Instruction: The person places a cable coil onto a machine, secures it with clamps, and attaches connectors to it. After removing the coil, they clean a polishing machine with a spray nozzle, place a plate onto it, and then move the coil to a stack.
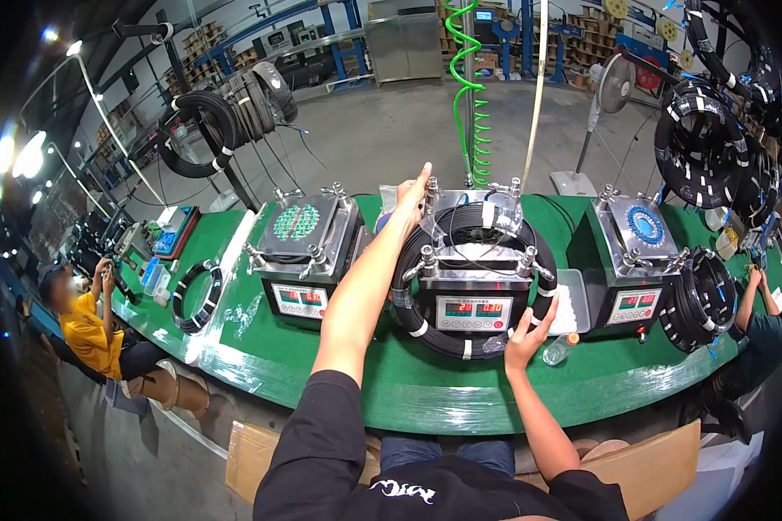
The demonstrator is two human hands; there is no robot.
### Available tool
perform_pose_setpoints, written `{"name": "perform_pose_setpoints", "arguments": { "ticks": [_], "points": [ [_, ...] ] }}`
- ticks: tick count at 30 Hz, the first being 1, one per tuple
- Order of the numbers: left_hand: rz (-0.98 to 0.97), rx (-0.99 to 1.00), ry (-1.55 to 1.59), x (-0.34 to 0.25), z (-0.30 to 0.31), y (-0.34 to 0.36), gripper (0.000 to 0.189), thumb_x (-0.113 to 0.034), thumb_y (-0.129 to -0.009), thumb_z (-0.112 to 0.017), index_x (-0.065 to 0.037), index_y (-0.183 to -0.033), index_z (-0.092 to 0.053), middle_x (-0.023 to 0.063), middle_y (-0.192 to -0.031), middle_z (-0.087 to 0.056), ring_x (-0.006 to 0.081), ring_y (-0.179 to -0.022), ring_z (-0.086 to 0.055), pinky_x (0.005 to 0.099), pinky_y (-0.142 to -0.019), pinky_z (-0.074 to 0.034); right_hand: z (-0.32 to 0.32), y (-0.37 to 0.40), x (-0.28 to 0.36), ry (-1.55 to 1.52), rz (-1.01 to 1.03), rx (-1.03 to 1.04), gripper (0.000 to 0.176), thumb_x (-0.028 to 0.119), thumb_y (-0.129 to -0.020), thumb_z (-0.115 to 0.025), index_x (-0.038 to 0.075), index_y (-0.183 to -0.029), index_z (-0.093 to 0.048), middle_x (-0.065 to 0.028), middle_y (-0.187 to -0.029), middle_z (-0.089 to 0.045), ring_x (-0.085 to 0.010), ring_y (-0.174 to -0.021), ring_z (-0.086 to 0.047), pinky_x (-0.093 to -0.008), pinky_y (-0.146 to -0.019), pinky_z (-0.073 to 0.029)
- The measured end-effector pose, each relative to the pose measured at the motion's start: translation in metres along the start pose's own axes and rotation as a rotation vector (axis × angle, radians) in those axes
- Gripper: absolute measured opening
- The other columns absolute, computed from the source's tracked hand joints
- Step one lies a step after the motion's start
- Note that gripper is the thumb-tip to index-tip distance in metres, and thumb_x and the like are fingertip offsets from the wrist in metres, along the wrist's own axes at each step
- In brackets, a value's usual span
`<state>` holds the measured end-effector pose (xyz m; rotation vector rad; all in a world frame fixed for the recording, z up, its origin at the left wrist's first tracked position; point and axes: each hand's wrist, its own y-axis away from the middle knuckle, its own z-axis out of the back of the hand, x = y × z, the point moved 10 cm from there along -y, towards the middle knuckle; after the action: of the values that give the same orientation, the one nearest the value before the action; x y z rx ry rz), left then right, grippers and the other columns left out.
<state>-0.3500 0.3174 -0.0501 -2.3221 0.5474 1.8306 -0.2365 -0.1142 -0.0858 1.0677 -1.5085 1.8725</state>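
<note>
Black cable coil [439, 342], ring-shaped, smooth-strand and bound with white tape bands, looped about a boxy machine of shiny metal with red digits [475, 284], on the glossy green tabletop [443, 401]. From my remote post I see its opening facing the wearer and its upper arc leaning away (nearly round, so I can single out no long axis). Hands apart: the left hand [411, 196] is by the machine's upper left corner, one digit raised; the right hand [525, 341] meets the coil's lower right. I cannot tell whether either grips.
</note>
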Motion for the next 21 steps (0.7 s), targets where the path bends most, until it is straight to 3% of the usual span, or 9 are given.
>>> {"name": "perform_pose_setpoints", "arguments": {
  "ticks": [1,2,6,9,13,14,17,18,21],
  "points": [
    [0.043,0.041,0.065,0.005,-0.005,0.001,0.046,-0.056,-0.085,-0.081,-0.015,-0.072,-0.062,-0.0040,-0.063,-0.056,0.0080,-0.050,-0.047,0.0270,-0.046,-0.033,0.001,-0.001,-0.001,-0.015,-0.005,0.008,0.059,0.010,-0.102,-0.052,-0.006,-0.155,-0.032,-0.0280,-0.156,-0.040,-0.0417,-0.146,-0.039,-0.0453,-0.121,-0.027],
    [0.069,0.098,0.235,0.036,0.006,-0.040,0.039,-0.051,-0.092,-0.075,-0.014,-0.084,-0.067,0.0013,-0.075,-0.068,0.0088,-0.057,-0.055,0.0244,-0.052,-0.040,0.001,0.000,-0.006,-0.018,0.000,0.008,0.059,0.010,-0.101,-0.052,-0.006,-0.155,-0.032,-0.0282,-0.156,-0.040,-0.0416,-0.146,-0.038,-0.0450,-0.121,-0.027],
    [0.073,0.319,0.525,0.006,-0.006,0.026,0.025,-0.033,-0.100,-0.069,-0.014,-0.115,-0.066,0.0081,-0.112,-0.076,0.0113,-0.076,-0.068,0.0231,-0.065,-0.052,0.001,-0.001,0.000,0.004,0.014,-0.011,0.059,0.010,-0.101,-0.052,-0.007,-0.154,-0.033,-0.0284,-0.157,-0.039,-0.0416,-0.147,-0.037,-0.0452,-0.121,-0.026],
    [-0.055,0.250,0.444,0.016,-0.001,-0.011,0.024,-0.027,-0.098,-0.072,-0.011,-0.115,-0.068,0.0069,-0.107,-0.076,0.0122,-0.078,-0.069,0.0253,-0.066,-0.052,0.001,0.001,-0.002,0.012,0.005,-0.011,0.059,0.010,-0.101,-0.052,-0.007,-0.154,-0.033,-0.0285,-0.157,-0.039,-0.0417,-0.147,-0.037,-0.0453,-0.122,-0.026],
    [-0.097,0.209,-0.067,0.000,-0.031,-0.030,0.037,-0.038,-0.090,-0.080,-0.008,-0.110,-0.070,0.0017,-0.100,-0.074,0.0105,-0.076,-0.065,0.0232,-0.063,-0.046,0.001,0.001,-0.004,0.020,0.001,-0.026,0.059,0.011,-0.101,-0.051,-0.008,-0.154,-0.033,-0.0288,-0.157,-0.039,-0.0423,-0.147,-0.037,-0.0456,-0.122,-0.025],
    [-0.060,0.250,-0.214,0.003,-0.033,-0.036,0.048,-0.052,-0.092,-0.074,-0.007,-0.110,-0.073,0.0024,-0.099,-0.074,0.0116,-0.071,-0.064,0.0240,-0.062,-0.047,-0.001,0.001,-0.006,0.017,0.003,-0.018,0.059,0.010,-0.101,-0.051,-0.006,-0.155,-0.032,-0.0275,-0.158,-0.038,-0.0405,-0.147,-0.037,-0.0443,-0.121,-0.025],
    [0.313,0.396,-0.179,-0.001,-0.046,0.020,0.065,-0.067,-0.095,-0.060,-0.008,-0.118,-0.074,0.0040,-0.099,-0.074,0.0136,-0.067,-0.061,0.0255,-0.064,-0.048,0.001,0.002,-0.007,0.038,0.010,-0.008,0.059,0.011,-0.102,-0.050,-0.006,-0.155,-0.032,-0.0276,-0.158,-0.039,-0.0397,-0.147,-0.038,-0.0435,-0.121,-0.026],
    [0.267,0.443,-0.275,-0.003,-0.043,0.020,0.074,-0.073,-0.098,-0.045,-0.010,-0.123,-0.073,0.0045,-0.102,-0.074,0.0170,-0.083,-0.065,0.0297,-0.078,-0.052,0.000,0.001,-0.006,0.021,0.006,-0.011,0.059,0.011,-0.102,-0.051,-0.007,-0.154,-0.033,-0.0287,-0.157,-0.039,-0.0409,-0.147,-0.038,-0.0444,-0.121,-0.026],
    [0.294,0.431,-0.224,0.011,-0.028,0.016,0.064,-0.065,-0.103,-0.041,-0.014,-0.127,-0.072,0.0078,-0.114,-0.072,0.0185,-0.104,-0.062,0.0326,-0.090,-0.049,0.001,0.001,-0.002,0.003,0.000,-0.014,0.059,0.011,-0.101,-0.051,-0.008,-0.154,-0.033,-0.0295,-0.156,-0.040,-0.0421,-0.146,-0.038,-0.0450,-0.121,-0.026]
  ]
}}
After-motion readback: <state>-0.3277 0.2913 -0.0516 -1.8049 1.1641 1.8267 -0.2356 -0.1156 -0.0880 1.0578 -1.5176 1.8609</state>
